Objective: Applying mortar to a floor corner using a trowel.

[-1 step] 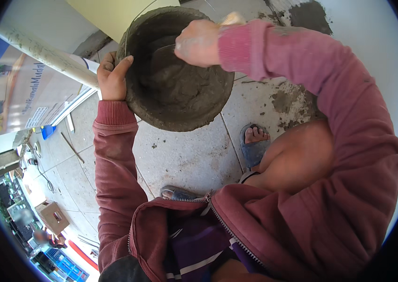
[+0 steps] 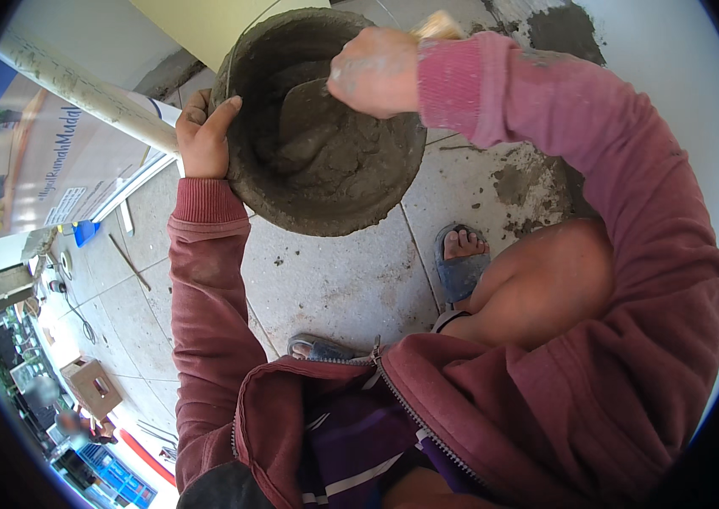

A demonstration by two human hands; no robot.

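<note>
Mortar (image 2: 346,161) lay in a bucket (image 2: 406,180), left hand (image 2: 205,136) pinching its rim (image 2: 325,227), right hand (image 2: 376,72) clenched around a trowel (image 2: 302,106), lettered banner (image 2: 45,157) nearby.

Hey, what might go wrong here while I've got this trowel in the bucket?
The bucket might tip if the left hand gripping it slips. The trowel in the right hand could flick mix onto the bare toes in the open sandal. Both hands are bare, so the mix might irritate skin; the right one shows grey smears.
</note>
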